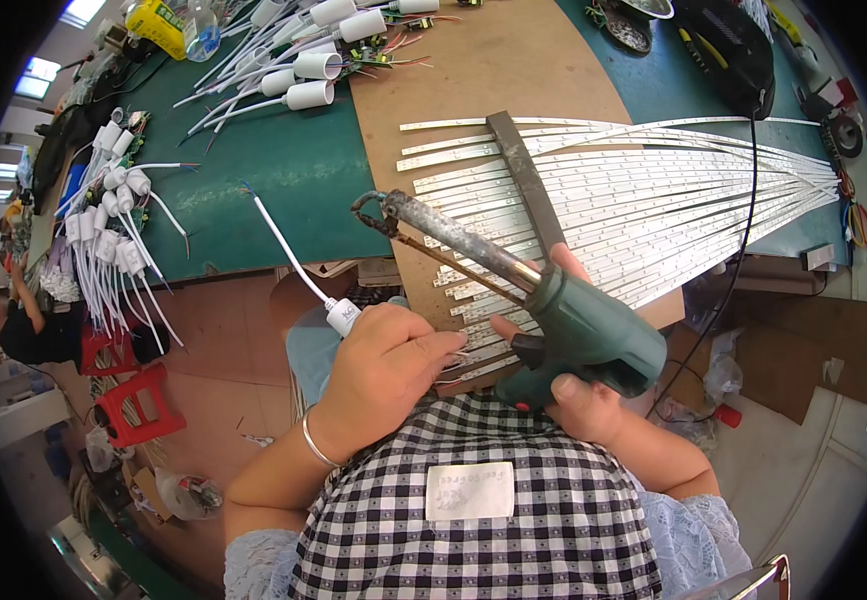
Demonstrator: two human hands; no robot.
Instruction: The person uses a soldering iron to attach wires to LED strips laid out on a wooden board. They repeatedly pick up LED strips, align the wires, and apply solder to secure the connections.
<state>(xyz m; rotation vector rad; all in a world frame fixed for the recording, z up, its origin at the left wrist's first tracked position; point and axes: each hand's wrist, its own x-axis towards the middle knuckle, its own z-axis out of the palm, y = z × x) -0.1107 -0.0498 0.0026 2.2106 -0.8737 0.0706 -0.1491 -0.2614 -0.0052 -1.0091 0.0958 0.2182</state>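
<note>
My left hand (pixel 379 365) is closed at the near ends of the strips. A white cylindrical cap (pixel 343 316) with a white cable (pixel 291 248) sticks out of it; bare coloured wire ends show at the cable's far tip. Its thumb and forefinger pinch together by thin wires beside the strip ends. My right hand (pixel 586 408) grips a dark green soldering gun (pixel 599 335), whose metal barrel and bent tip point up and left, above the strips. Many thin white LED strips (pixel 634 190) fan out over a brown board (pixel 484 60), with a dark metal bar (pixel 524 180) lying across them.
On the green table (pixel 284 200), several white caps with cables and small circuit boards lie in piles (pixel 314 95) (pixel 114 220). A black cord (pixel 752 200) crosses the strips. At the left are red stools (pixel 139 408) and another person (pixel 39 325). A yellow package (pixel 157 28) stands far left.
</note>
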